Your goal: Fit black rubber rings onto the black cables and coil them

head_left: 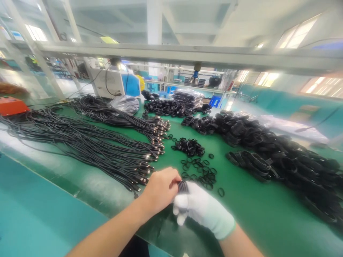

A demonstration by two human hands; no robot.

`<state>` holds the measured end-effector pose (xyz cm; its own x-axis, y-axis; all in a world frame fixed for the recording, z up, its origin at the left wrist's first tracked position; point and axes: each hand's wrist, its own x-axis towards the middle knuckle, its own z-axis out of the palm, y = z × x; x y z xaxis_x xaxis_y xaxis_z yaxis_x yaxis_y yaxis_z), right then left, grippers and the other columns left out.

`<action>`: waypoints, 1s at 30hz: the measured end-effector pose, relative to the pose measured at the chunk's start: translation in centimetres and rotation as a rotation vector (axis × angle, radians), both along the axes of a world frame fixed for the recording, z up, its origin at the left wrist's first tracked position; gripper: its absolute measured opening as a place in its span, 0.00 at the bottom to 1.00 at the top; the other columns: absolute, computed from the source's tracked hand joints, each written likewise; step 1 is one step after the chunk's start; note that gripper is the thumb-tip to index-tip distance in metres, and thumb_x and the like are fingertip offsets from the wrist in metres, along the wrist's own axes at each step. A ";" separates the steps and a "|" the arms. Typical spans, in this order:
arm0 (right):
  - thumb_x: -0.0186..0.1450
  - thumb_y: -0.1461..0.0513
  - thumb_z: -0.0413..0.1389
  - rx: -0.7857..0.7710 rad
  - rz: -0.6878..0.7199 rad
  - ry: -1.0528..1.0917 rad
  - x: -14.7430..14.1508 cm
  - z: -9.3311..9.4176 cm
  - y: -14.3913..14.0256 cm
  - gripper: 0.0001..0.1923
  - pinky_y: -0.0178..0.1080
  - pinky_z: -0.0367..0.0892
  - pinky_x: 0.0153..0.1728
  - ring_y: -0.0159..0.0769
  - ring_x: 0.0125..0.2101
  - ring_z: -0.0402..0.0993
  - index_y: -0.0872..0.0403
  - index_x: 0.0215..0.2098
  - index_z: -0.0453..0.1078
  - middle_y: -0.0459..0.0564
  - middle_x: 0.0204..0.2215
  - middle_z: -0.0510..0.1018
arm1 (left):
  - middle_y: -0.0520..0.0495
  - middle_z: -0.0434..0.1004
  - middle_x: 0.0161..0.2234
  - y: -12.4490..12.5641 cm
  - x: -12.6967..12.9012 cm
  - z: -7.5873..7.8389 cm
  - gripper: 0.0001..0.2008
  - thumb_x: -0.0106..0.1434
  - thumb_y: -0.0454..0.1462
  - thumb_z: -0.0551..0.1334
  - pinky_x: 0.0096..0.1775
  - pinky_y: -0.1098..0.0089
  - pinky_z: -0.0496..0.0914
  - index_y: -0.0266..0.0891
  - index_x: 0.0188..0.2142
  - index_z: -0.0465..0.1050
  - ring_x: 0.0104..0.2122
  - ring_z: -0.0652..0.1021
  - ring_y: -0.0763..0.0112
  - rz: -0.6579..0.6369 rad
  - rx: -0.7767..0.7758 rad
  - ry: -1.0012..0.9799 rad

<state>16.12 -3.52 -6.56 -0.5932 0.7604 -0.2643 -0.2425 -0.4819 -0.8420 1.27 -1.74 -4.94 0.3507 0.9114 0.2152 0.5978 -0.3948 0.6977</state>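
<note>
Together, left hand (162,188) and right hand (201,207) hold black loops (183,187).

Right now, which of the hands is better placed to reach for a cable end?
Probably the left hand: it sits close beside the nearest cable ends, while the gloved right hand is farther across, nearer the loose black rings.

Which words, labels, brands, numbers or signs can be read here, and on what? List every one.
None can be read.
Black rings at the hands: no legible marking.
Cable connectors: too small to read.
Orange box: no legible lettering.
Pale machine: any marking is too blurred to read.
</note>
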 end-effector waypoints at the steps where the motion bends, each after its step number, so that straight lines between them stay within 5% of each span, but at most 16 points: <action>1: 0.50 0.61 0.65 -0.001 -0.003 -0.011 -0.1 0.0 0.0 0.18 0.30 0.69 0.17 0.27 0.18 0.68 0.61 0.35 0.67 0.46 0.23 0.71 | 0.52 0.72 0.29 -0.1 0.1 -0.2 0.10 0.53 0.26 0.54 0.32 0.73 0.64 0.39 0.28 0.71 0.30 0.71 0.73 0.002 0.026 0.004; 8: 0.52 0.61 0.64 0.008 -0.078 -0.011 0.3 -0.6 0.4 0.14 0.30 0.66 0.14 0.28 0.17 0.67 0.62 0.32 0.68 0.50 0.25 0.73 | 0.51 0.75 0.32 1.2 0.1 0.2 0.11 0.54 0.27 0.55 0.34 0.73 0.66 0.40 0.31 0.73 0.32 0.73 0.71 -0.068 -0.007 -0.014; 12: 0.56 0.61 0.62 0.002 -0.279 0.112 3.3 -0.1 1.3 0.14 0.32 0.68 0.19 0.32 0.23 0.72 0.60 0.37 0.69 0.52 0.27 0.75 | 0.50 0.76 0.36 4.0 -1.2 1.1 0.12 0.57 0.38 0.59 0.35 0.72 0.67 0.41 0.42 0.71 0.34 0.74 0.69 -0.070 -0.075 -0.014; 15: 0.56 0.59 0.62 -0.044 -0.470 0.135 5.5 0.7 2.0 0.17 0.41 0.73 0.30 0.41 0.33 0.76 0.56 0.41 0.68 0.51 0.30 0.77 | 0.50 0.75 0.32 5.6 -1.6 0.9 0.06 0.58 0.37 0.58 0.36 0.71 0.65 0.41 0.34 0.73 0.33 0.74 0.68 -0.053 -0.023 0.124; 19: 0.56 0.58 0.63 -0.046 -0.534 0.061 6.2 1.2 2.2 0.19 0.49 0.73 0.36 0.48 0.38 0.76 0.56 0.43 0.67 0.53 0.34 0.77 | 0.52 0.73 0.29 6.1 0.1 -0.5 0.06 0.55 0.32 0.58 0.35 0.71 0.63 0.42 0.28 0.73 0.32 0.72 0.68 -0.144 -0.025 0.207; 25: 0.54 0.59 0.64 -0.009 -0.514 0.051 5.5 1.3 2.0 0.19 0.37 0.71 0.25 0.38 0.30 0.76 0.55 0.41 0.66 0.52 0.32 0.77 | 0.52 0.72 0.29 6.7 2.2 -2.3 0.03 0.51 0.32 0.62 0.38 0.69 0.62 0.42 0.26 0.72 0.34 0.72 0.65 -0.196 -0.096 0.198; 30: 0.54 0.60 0.64 0.067 -0.543 -0.002 4.6 1.4 1.9 0.21 0.33 0.67 0.21 0.32 0.26 0.72 0.56 0.42 0.65 0.50 0.31 0.75 | 0.51 0.72 0.28 6.3 1.2 -0.8 0.05 0.57 0.36 0.57 0.34 0.71 0.65 0.38 0.30 0.70 0.31 0.72 0.69 -0.199 -0.186 0.068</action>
